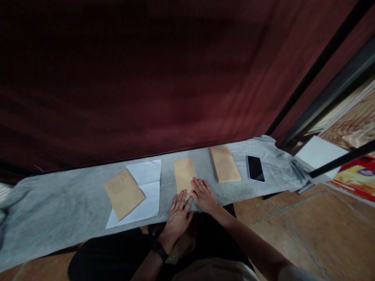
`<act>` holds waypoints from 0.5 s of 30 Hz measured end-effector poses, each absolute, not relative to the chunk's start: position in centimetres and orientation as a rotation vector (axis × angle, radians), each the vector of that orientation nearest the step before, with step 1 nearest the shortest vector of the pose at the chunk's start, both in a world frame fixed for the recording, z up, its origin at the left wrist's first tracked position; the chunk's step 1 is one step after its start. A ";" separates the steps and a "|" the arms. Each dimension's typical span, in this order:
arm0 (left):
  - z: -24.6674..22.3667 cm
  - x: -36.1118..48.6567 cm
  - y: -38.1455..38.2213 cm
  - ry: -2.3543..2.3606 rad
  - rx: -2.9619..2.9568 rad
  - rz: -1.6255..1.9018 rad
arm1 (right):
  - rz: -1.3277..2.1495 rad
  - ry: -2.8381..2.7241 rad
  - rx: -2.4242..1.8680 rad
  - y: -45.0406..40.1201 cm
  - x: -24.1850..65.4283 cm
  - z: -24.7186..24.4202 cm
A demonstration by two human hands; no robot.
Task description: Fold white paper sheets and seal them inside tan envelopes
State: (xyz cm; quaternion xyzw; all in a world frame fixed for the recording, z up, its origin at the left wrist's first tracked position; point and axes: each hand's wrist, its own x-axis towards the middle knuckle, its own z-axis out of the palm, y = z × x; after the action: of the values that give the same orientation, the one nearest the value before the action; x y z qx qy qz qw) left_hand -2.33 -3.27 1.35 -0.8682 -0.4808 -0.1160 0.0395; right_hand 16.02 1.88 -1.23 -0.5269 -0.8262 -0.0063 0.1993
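Observation:
A single tan envelope lies flat on a grey cloth in front of me. My left hand rests on its near end, fingers spread out, a dark band round the wrist. At the envelope's lower right, my right hand lies flat with its fingers extended. A stack of tan envelopes sits to the right. On the left, another tan envelope with a small reddish mark lies tilted over creased white paper.
A phone lies right of the stack on the cloth-covered narrow surface. Behind it rises a dark red panel. Dark metal bars, a white sheet and a red-and-yellow box stand at the right, above a tiled floor.

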 end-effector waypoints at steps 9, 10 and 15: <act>1.4 0.8 3.3 -1.657 -2.748 -0.291 | 0.000 -2.308 -1.376 -1.1 17.9 -1.1; 1.3 1.2 4.4 -1.680 -2.746 -0.283 | 0.004 -2.299 -1.379 -1.1 17.9 -1.1; 1.0 2.4 9.0 -1.747 -2.715 -0.234 | 0.012 -2.303 -1.361 -1.1 17.9 -1.0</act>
State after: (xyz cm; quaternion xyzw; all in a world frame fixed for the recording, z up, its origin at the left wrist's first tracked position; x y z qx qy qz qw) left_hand 2.43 8.96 0.99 -0.8378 -0.5390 -0.0724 -0.0476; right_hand 17.87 -1.06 -1.04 -0.4950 -0.8376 0.0042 0.2310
